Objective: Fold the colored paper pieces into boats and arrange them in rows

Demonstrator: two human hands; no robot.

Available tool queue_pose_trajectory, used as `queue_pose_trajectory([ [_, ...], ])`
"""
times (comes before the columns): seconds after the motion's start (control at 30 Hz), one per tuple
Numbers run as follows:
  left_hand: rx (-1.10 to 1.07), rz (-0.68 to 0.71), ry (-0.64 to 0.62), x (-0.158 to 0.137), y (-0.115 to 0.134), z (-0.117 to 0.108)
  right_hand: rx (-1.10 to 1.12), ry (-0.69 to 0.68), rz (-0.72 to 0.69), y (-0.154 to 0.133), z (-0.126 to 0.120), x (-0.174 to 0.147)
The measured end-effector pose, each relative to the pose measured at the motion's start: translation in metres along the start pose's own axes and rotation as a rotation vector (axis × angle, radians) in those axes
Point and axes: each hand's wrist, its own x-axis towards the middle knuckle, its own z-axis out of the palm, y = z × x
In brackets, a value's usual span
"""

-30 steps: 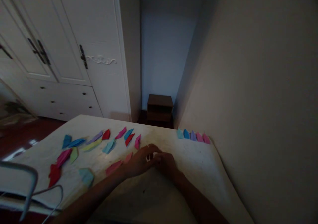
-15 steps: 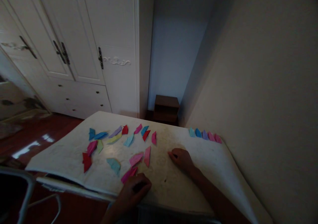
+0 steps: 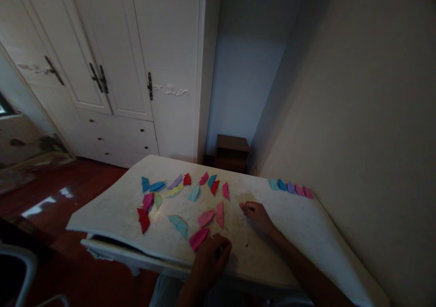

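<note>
My left hand [image 3: 213,255] rests at the table's near edge with its fingers curled in; nothing shows in it. Just left of its knuckles lies a magenta folded paper piece [image 3: 198,238], partly behind the hand or touching it; I cannot tell which. My right hand [image 3: 258,217] lies on the tabletop further right, loosely closed, with no object visible in it. Between and beyond the hands are a pink folded paper piece [image 3: 220,214] standing lengthwise and another pink piece [image 3: 206,217]. A light blue folded piece [image 3: 178,225] lies further left.
Several more folded papers in red, blue, purple, yellow and green, such as a red piece [image 3: 143,220], lie scattered on the white table [image 3: 112,202]. A row of folded pieces [image 3: 291,188] stands by the wall [image 3: 357,116]. Behind are a white wardrobe [image 3: 173,125] and a brown cabinet [image 3: 232,142].
The view has turned slightly left, so the table and papers appear further right. Both hands stay in nearly the same poses, and the papers keep their layout.
</note>
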Motion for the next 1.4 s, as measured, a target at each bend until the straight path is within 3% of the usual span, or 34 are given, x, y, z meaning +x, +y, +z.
queue_pose_trajectory([
  [0.37,-0.068,-0.004,-0.044,-0.001,0.004,-0.003,0.074,0.037,-0.148,-0.055,0.048,0.054],
  [0.6,-0.090,0.003,-0.064,0.000,0.005,-0.004,-0.225,-0.158,-0.311,-0.082,0.077,0.103],
  [0.73,-0.083,0.015,-0.066,-0.001,0.005,-0.003,-0.395,-0.267,-0.308,-0.093,0.085,0.121],
  [0.9,-0.096,0.035,-0.073,-0.001,0.004,-0.003,-0.466,-0.220,-0.144,-0.101,0.097,0.120],
  [1.03,-0.093,0.043,-0.072,0.000,0.002,-0.003,-0.381,-0.213,-0.009,-0.098,0.109,0.116],
  [1.4,-0.054,0.000,-0.058,0.000,0.005,-0.004,-0.082,-0.172,-0.054,-0.099,0.117,0.098],
])
